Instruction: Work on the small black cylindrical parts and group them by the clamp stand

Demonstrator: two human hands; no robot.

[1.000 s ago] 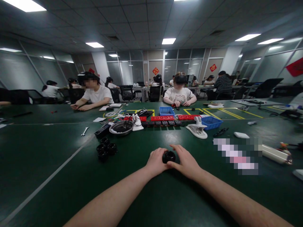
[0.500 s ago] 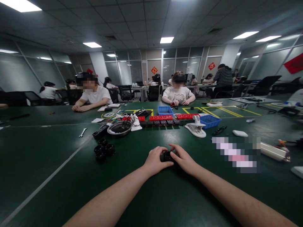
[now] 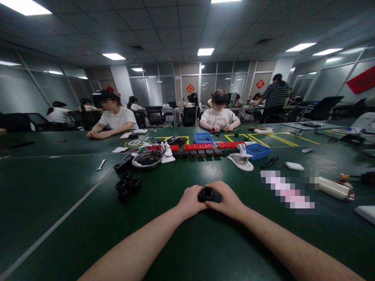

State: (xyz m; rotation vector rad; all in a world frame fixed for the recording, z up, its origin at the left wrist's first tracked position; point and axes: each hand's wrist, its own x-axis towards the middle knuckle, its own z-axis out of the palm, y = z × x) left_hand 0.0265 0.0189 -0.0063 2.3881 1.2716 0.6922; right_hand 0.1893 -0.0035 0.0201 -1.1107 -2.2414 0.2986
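A small black round part [image 3: 206, 194] with a hollow middle sits on the green table [image 3: 187, 242] in front of me. My left hand [image 3: 191, 201] wraps round its left side, fingers and thumb curled against it. From the other side, my right hand [image 3: 225, 199] grips the same part, fingers over the far rim and thumb along the near side. Its underside and parts of its sides are hidden by my fingers. To the left, several similar black round parts [image 3: 128, 186] stand bunched together.
Beyond my hands are a metal bowl [image 3: 147, 159] of dark cables, a white clip stand [image 3: 241, 158], red power strips [image 3: 198, 146] and blue trays [image 3: 258, 151]. A wrench [image 3: 101, 165] lies left. Two people sit across the table, one with hands [image 3: 225, 128] around small items.
My right hand has closed in on the black round part, its lifted fingers now resting on the rim. The part's hollow opening shows more clearly, and my left fingers have shifted round its side.
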